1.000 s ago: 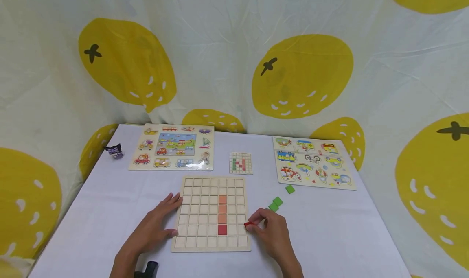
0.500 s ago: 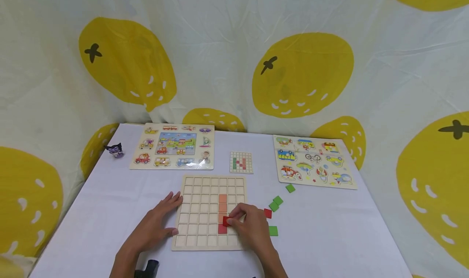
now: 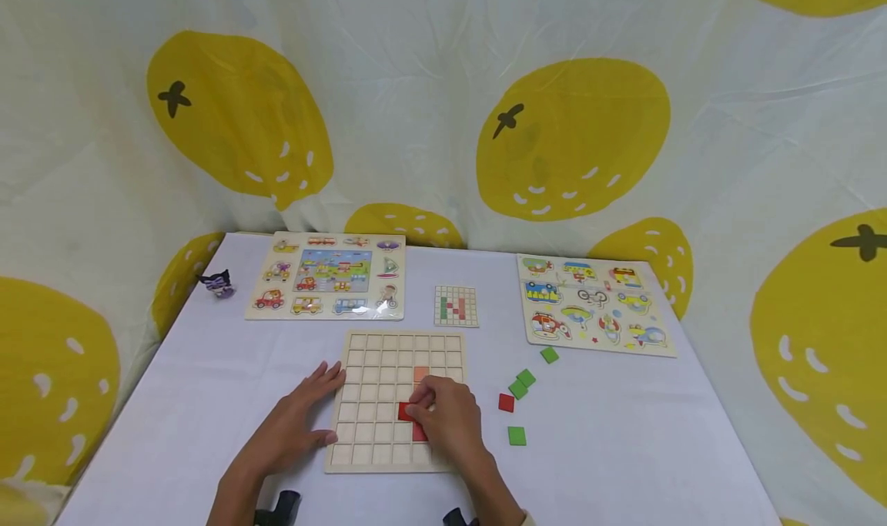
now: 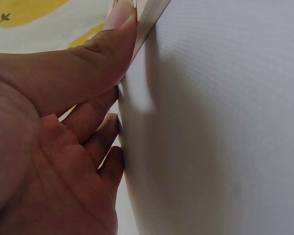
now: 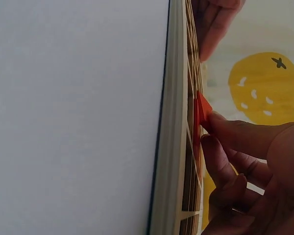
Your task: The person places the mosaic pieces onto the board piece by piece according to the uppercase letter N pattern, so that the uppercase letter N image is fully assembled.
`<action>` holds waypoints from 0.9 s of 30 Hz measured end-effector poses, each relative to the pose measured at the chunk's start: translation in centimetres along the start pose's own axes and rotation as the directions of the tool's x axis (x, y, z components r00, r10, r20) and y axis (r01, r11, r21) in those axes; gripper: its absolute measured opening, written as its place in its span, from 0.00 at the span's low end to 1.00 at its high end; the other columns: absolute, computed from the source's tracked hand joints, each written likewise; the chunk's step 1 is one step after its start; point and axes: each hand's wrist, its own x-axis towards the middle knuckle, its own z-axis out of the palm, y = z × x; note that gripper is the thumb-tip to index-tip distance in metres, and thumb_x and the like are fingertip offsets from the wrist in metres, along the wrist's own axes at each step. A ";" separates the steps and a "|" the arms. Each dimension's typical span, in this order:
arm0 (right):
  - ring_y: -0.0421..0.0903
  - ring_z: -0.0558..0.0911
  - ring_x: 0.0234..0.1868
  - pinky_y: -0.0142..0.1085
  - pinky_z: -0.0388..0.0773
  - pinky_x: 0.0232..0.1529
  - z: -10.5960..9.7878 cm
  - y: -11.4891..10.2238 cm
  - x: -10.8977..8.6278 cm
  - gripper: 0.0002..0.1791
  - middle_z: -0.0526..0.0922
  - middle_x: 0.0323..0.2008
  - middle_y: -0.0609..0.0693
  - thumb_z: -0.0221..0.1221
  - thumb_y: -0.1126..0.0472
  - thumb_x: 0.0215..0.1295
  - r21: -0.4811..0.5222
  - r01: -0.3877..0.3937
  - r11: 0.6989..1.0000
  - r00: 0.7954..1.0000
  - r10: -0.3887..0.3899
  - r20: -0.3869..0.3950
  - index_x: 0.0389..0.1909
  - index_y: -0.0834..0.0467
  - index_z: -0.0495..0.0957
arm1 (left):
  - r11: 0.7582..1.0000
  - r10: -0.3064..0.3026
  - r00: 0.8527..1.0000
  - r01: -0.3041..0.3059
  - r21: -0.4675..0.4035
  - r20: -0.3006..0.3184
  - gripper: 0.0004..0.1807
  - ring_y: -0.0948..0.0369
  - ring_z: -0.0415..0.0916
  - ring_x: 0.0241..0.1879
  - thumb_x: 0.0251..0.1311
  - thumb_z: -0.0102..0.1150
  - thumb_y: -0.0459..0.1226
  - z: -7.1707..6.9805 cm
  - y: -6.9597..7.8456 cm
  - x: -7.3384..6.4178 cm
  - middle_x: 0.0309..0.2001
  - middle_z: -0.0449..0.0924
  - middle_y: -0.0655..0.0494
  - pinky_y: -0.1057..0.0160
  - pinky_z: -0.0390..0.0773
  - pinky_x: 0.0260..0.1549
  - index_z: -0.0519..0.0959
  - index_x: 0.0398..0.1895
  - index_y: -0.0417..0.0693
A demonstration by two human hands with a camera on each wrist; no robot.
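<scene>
My right hand (image 3: 446, 418) is over the middle of the wooden grid board (image 3: 388, 469), thumb and fingertips pinching a red square tile (image 3: 404, 412). In the right wrist view this tile (image 5: 204, 108) tilts, its lower corner close to the board. Beneath the hand, an orange tile (image 3: 420, 373) and a red tile (image 3: 419, 432) lie in one column of cells; the hand hides the tiles between them. At the board's left edge rests my left hand (image 3: 291, 426), fingers extended and spread. Its thumb (image 4: 120, 29) touches the board's side in the left wrist view.
Right of the board lie a loose red tile (image 3: 507, 403) and several green tiles (image 3: 517, 436). Behind it is a small pattern card (image 3: 446, 295). Two vehicle puzzles (image 3: 256, 313) (image 3: 624, 332) and a small dark figurine (image 3: 218, 283) lie farther back.
My right hand has carried the red tile leftward from the board's right edge to the column of tiles. A loose red tile and a green one have come into sight. The left hand stays put.
</scene>
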 end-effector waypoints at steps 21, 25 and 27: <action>0.38 0.73 0.25 0.32 0.69 0.23 0.4 -0.4 0.1 0.08 0.75 0.21 0.38 0.77 0.58 0.59 -0.051 0.064 0.997 0.997 -0.062 0.037 0.32 0.46 0.86 | 1.000 0.008 1.000 -0.008 -0.017 0.002 0.56 0.44 0.46 0.86 0.47 0.84 0.36 0.0 -0.1 -0.2 0.86 0.55 0.58 0.30 0.57 0.78 0.65 0.83 0.57; 0.38 0.76 0.31 0.31 0.72 0.27 -0.5 0.4 0.1 0.10 0.79 0.24 0.36 0.78 0.56 0.58 0.003 0.063 0.998 0.998 -0.063 0.029 0.38 0.46 0.87 | 1.000 0.007 1.000 -0.007 -0.027 0.002 0.56 0.44 0.46 0.87 0.47 0.84 0.36 0.0 0.0 -0.1 0.86 0.55 0.58 0.30 0.57 0.79 0.65 0.83 0.57; 0.38 0.76 0.32 0.31 0.71 0.28 -1.2 1.0 0.1 0.12 0.81 0.26 0.35 0.78 0.56 0.58 0.018 0.063 0.998 0.998 -0.063 0.009 0.41 0.45 0.88 | 0.999 0.008 1.000 -0.008 -0.033 0.001 0.56 0.44 0.46 0.86 0.47 0.84 0.36 0.0 0.0 -0.1 0.86 0.56 0.57 0.30 0.56 0.79 0.65 0.82 0.57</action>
